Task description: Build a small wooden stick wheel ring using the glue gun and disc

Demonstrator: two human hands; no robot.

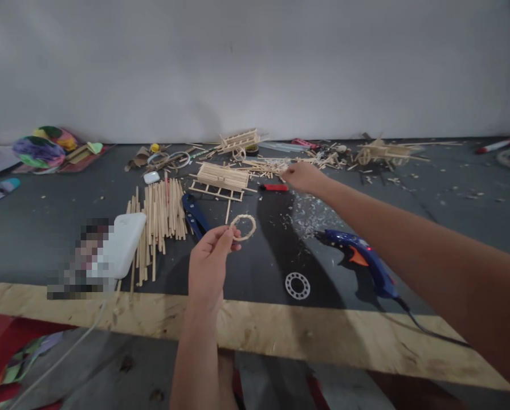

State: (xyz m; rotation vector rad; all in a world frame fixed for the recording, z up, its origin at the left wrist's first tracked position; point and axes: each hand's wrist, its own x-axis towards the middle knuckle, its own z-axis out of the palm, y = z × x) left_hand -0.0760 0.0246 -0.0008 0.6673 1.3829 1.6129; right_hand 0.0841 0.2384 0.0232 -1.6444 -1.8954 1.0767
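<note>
My left hand (212,259) pinches a small ring of pale wooden pieces (253,228) between thumb and fingers, raised above the dark tabletop. At the far side, my right hand (302,175) reaches into a scattered pile of short wooden sticks (263,166). Its fingers are drawn together; whatever is between them is too small to make out. Just below that hand lies a red-handled tool (275,187). A small wooden cart model (220,177) with a ladder-like frame rests beyond my left hand. A blue glue gun (357,250) with an orange trigger lies under my right forearm.
A grey ring with holes (298,286) lies near the wooden table edge (272,324). On the left are bundled sticks (163,208), a blue-handled tool (195,213) and a white power bank (129,245). Another cart model (383,152) stands at the back right. Glue strands (308,216) litter the middle.
</note>
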